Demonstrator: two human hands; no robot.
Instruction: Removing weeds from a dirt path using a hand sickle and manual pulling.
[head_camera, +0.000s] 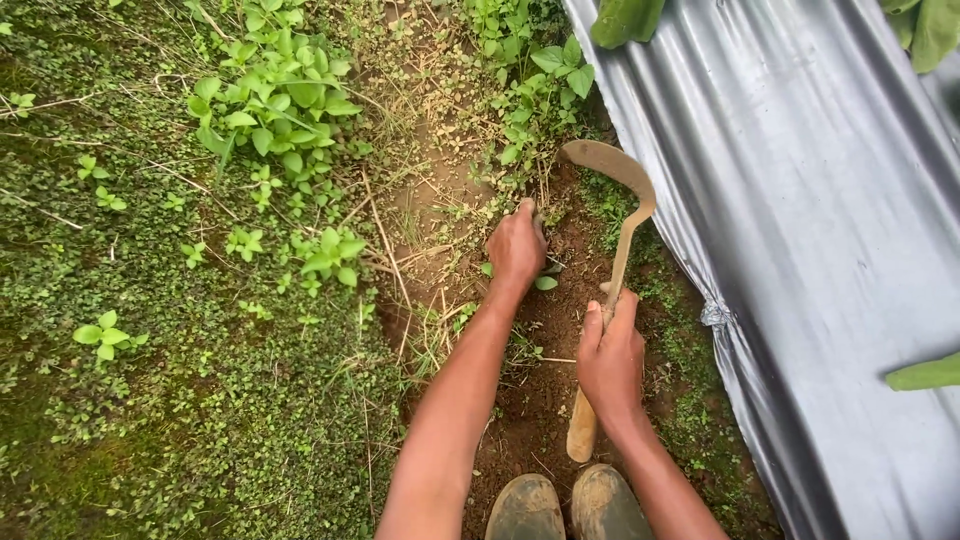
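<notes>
Between a weedy bank and a sheet of silver plastic mulch (820, 250), a strip of bare brown soil (540, 390) runs up the middle of the view, and both of the person's hands work over it. Right hand (610, 360): its grip is closed around the pale wooden handle of a sickle (620, 250), roughly at mid-length, so that the butt of the handle sticks out below the wrist, near the boots. From the fist the handle rises to a curved, mud-coloured blade that hooks to the left at the top, just above the soil beside the edge of the plastic. Left hand (516, 250): it reaches further forward, its grip bunched on a tuft of weed stems (530, 180) at ground level, fingers curled down and hidden; how tightly it holds I cannot tell. Broad-leaved green weeds (280, 110) and low ground cover fill the left side. Two muddy rubber boots (565, 508) show at the bottom edge, toes close together. Large green leaves (925, 372) overhang the plastic on the right.
</notes>
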